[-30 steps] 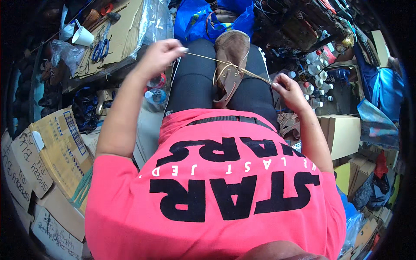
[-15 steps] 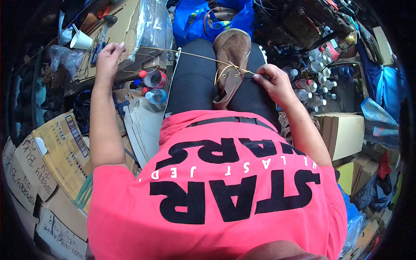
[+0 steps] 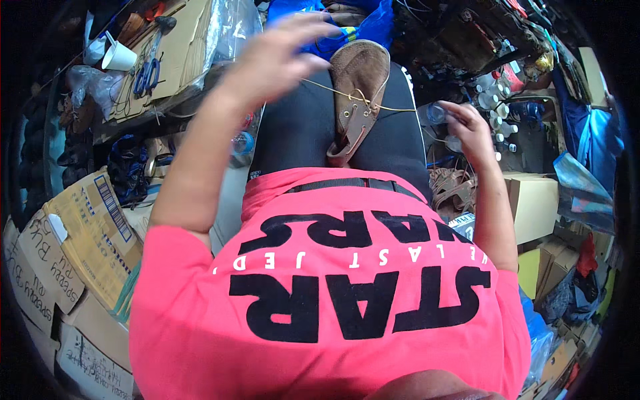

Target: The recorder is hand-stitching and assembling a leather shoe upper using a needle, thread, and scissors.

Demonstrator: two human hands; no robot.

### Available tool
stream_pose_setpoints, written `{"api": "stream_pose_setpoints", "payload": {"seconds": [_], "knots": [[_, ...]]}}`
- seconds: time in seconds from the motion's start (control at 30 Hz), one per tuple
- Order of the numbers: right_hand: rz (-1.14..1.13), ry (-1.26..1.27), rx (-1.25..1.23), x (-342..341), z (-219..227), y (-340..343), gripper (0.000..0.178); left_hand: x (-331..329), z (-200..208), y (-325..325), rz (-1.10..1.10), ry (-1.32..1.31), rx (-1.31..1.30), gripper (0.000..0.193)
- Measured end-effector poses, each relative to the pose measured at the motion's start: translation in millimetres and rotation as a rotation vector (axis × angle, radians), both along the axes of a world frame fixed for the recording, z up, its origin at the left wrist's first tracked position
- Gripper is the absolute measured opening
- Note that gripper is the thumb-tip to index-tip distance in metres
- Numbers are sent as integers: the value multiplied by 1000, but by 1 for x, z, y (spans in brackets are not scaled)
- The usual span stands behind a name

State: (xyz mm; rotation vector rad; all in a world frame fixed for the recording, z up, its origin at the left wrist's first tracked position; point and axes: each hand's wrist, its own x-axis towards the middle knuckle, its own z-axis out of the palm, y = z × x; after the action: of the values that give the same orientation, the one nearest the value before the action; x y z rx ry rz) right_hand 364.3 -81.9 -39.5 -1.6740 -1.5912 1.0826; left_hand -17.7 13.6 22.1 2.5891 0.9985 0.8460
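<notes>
A brown leather shoe upper [image 3: 360, 67] lies between my thighs, its rounded end away from me and eyelets showing nearer. Yellowish thread [image 3: 399, 109] is looped over its middle and leads out to both sides. My left hand [image 3: 283, 67], blurred by motion, is raised left of the upper with thumb and fingers apart; a thread strand passes just below it. Off to the right, my right hand [image 3: 470, 133] has its fingers drawn together, with the thread's right end leading to them.
A blue bag [image 3: 377, 23] stands beyond my knees. Blue-handled scissors [image 3: 147, 77] and a white cup [image 3: 120, 56] sit on cardboard at the far left. Plastic bottles [image 3: 490, 101] crowd the right side. Cardboard boxes [image 3: 530, 207] stand at both sides.
My left hand has swung right and inward, leaving the stretched thread on that side. My right hand has moved farther right, and the thread knot on the upper looks drawn smaller.
</notes>
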Motion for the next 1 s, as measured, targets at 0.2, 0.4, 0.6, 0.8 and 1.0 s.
{"api": "stream_pose_setpoints", "payload": {"seconds": [0.2, 0.4, 0.6, 0.8, 1.0], "knots": [[240, 16, 217, -76, 16, 37, 13, 88, -10, 22, -244, 235, -422, 52], [342, -79, 245, -84, 17, 45, 15, 87, -24, 34, -313, 389, -763, 25], [389, -115, 264, -89, 12, 45, 14, 84, -36, 37, -376, 235, -999, 24], [270, -39, 302, -97, 3, 25, 16, 77, -41, 37, -378, 158, -1148, 28], [267, -210, 438, -110, 13, 8, 15, 73, -47, 39, -420, 231, -1128, 34]]}}
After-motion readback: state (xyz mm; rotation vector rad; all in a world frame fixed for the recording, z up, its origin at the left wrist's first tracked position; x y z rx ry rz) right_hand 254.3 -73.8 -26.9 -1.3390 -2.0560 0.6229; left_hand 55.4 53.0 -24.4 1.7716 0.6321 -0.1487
